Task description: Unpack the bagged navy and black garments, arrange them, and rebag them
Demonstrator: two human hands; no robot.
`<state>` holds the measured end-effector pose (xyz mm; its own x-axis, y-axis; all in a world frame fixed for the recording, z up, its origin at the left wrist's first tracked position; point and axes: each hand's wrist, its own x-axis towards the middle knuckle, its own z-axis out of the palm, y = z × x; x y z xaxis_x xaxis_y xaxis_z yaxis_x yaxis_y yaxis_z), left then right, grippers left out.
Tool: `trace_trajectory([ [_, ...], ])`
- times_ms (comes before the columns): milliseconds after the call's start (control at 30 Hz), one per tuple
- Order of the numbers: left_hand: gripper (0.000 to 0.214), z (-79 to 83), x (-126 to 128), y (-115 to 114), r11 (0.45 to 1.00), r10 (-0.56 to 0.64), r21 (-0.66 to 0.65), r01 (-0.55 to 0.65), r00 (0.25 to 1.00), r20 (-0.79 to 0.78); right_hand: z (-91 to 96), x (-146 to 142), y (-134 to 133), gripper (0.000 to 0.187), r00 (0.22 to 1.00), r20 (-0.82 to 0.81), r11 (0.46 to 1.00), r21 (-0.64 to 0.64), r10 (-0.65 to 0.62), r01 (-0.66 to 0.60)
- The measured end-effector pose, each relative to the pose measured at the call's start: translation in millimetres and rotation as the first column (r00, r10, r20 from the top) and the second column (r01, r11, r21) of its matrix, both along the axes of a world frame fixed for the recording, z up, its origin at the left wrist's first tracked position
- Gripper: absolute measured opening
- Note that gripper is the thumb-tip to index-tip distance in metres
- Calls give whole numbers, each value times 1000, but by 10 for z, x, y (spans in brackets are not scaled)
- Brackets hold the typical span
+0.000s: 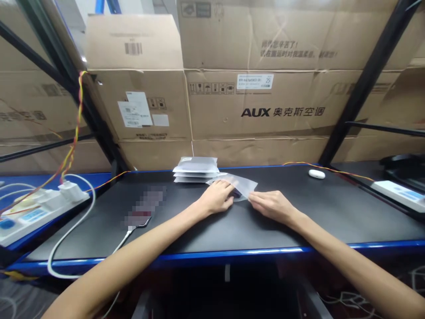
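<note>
A clear plastic bag (244, 184) with something dark inside lies on the black table mat (299, 212), just in front of me. My left hand (217, 197) rests on the bag's left end, fingers curled and pressed onto it. My right hand (270, 204) pinches the bag's near right edge with closed fingers. Right behind the bag sits a short stack of grey-white packets (195, 169), touching none of my fingers.
A white power strip (36, 208) with plugs and cables lies at the left. A phone on a white cable (139, 217) rests left of centre. A small white case (316, 173) sits at the back right. Cardboard boxes (252, 106) wall off the back.
</note>
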<state>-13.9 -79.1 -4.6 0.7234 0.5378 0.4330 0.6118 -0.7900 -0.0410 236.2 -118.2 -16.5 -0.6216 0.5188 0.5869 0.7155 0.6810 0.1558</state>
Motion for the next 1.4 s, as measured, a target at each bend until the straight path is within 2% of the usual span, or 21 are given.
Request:
trace_trajectory([
  [67,58,-20,148,33,993,105,-63,-105,994,7,-2,14,8,25,1000,12,1000,-21,8,-7],
  [133,47,-34,264,74,975,182,-132,-180,983,8,-3,24,14,27,999,46,999,-39,-6,8],
  [200,32,-42,319,116,963,204,-178,-204,979,-20,-2,30,19,30,996,85,998,-52,-41,45],
  [300,28,-58,271,165,962,173,-202,-184,982,-72,4,37,27,35,985,134,992,-55,-109,118],
  [367,31,-73,168,187,971,106,-210,-118,992,-69,14,50,34,35,975,162,984,-66,-154,166],
  [433,34,-87,27,199,973,-33,-228,29,999,-12,29,68,43,34,965,181,973,-93,-191,210],
  [533,35,-81,-205,181,912,-239,-305,273,960,143,55,88,55,33,949,202,953,-135,-240,270],
  [733,34,-14,-473,-17,727,-296,-518,452,886,358,111,86,69,32,907,277,906,-193,-319,377],
  [833,30,-11,-493,-84,671,-304,-555,492,865,400,143,101,70,32,878,299,867,-223,-374,445],
  [900,29,-20,-494,-95,660,-301,-557,504,857,418,148,114,72,30,869,280,841,-254,-408,477],
  [967,30,-28,-494,-91,661,-303,-551,510,853,426,127,117,76,26,897,208,857,-271,-391,437],
  [1067,32,-24,-495,-91,670,-307,-545,503,857,414,63,85,81,44,969,90,922,-297,-232,249],
  [1167,33,6,-492,-117,680,-308,-550,485,870,385,14,31,87,49,994,57,908,-403,-97,112],
  [1267,33,51,-477,-162,684,-305,-561,466,881,360,11,7,128,46,989,89,875,-462,-116,144],
  [1400,32,93,-448,-203,681,-300,-574,456,888,349,43,27,288,49,963,154,853,-447,-223,269],
])
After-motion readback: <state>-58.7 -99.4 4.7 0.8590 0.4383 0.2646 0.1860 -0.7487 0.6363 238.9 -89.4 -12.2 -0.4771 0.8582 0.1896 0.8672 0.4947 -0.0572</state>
